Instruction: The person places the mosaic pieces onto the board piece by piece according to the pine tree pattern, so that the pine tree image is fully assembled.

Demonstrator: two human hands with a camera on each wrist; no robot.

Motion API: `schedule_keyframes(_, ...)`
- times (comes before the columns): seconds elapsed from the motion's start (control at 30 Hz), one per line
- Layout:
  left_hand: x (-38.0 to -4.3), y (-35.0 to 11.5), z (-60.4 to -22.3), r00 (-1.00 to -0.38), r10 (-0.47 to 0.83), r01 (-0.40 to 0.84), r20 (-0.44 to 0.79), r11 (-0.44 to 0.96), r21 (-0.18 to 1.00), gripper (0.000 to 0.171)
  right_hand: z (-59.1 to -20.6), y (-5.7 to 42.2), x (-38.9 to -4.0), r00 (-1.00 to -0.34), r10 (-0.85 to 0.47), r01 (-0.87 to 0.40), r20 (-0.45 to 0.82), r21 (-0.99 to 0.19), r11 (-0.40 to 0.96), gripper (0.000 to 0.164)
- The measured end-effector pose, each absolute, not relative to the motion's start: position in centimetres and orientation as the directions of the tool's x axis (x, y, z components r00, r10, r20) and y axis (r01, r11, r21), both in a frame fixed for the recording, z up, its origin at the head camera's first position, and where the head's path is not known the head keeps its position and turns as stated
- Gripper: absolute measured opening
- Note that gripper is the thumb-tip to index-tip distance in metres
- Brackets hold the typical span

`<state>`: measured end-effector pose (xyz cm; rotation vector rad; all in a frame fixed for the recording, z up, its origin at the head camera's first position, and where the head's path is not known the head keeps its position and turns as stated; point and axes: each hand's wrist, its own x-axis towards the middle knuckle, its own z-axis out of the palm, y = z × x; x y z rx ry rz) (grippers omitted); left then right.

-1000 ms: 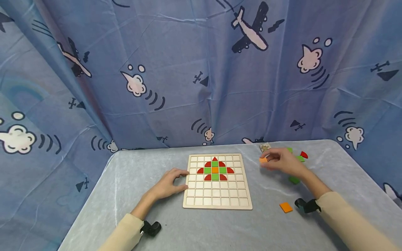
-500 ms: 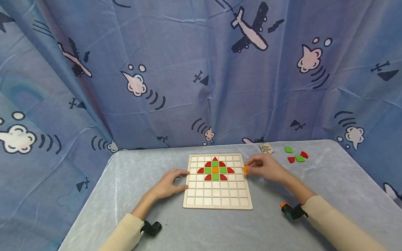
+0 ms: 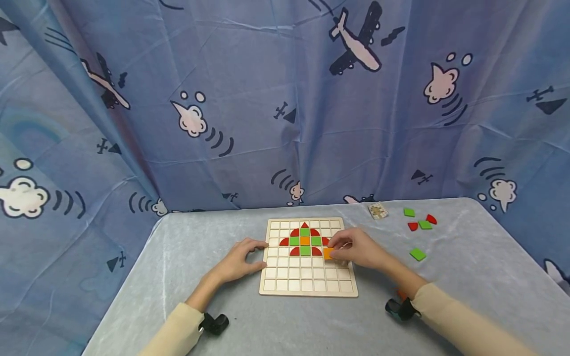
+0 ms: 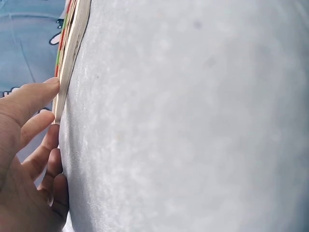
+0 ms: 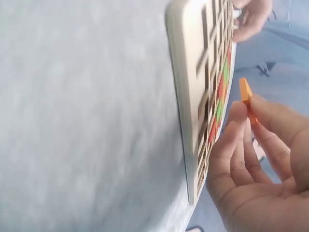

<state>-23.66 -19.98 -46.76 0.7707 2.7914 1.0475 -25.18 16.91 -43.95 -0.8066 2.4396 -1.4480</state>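
A wooden grid board (image 3: 307, 287) lies on the table, with red, green and orange tiles set in its upper half as a symmetrical pattern. My right hand (image 3: 358, 249) pinches an orange square tile (image 3: 328, 253) between thumb and fingers, over the board's right part. The right wrist view shows this orange tile (image 5: 245, 92) held on edge, apart from the board. At the board's left edge rests my left hand (image 3: 238, 259), thumb and fingertips touching the rim. Up close in the left wrist view, the left hand (image 4: 34, 150) has loosely bent fingers along the board's side (image 4: 72, 53).
Right of the board lie loose green tiles (image 3: 417, 254) and red quarter-round tiles (image 3: 431, 219). A patterned square card (image 3: 378, 210) sits near the table's back edge. Another orange tile (image 3: 402, 294) is partly covered by the right wrist. A blue printed curtain (image 3: 249, 99) hangs behind.
My right hand has carried the orange tile leftward and toward me, from beside the loose tiles to over the board. The left hand has stayed at the board's left edge.
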Motion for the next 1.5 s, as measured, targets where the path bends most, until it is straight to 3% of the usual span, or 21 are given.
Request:
schedule_keyframes(0.63,-23.6,-19.8,-46.7,-0.873,0.473,0.435,0.119,0.644,0.629,0.047,-44.5,12.3,-24.7,-0.813,-0.567,-0.41,0.132,-0.82,0.398,0.01)
schedule_keyframes(1.5,-23.4,-19.8,-46.5,-0.879,0.464,0.422,0.112,0.646,0.636,0.048,-43.9,10.5,-24.3,-0.862,-0.502,-0.366,0.073,-0.775,0.515,0.016)
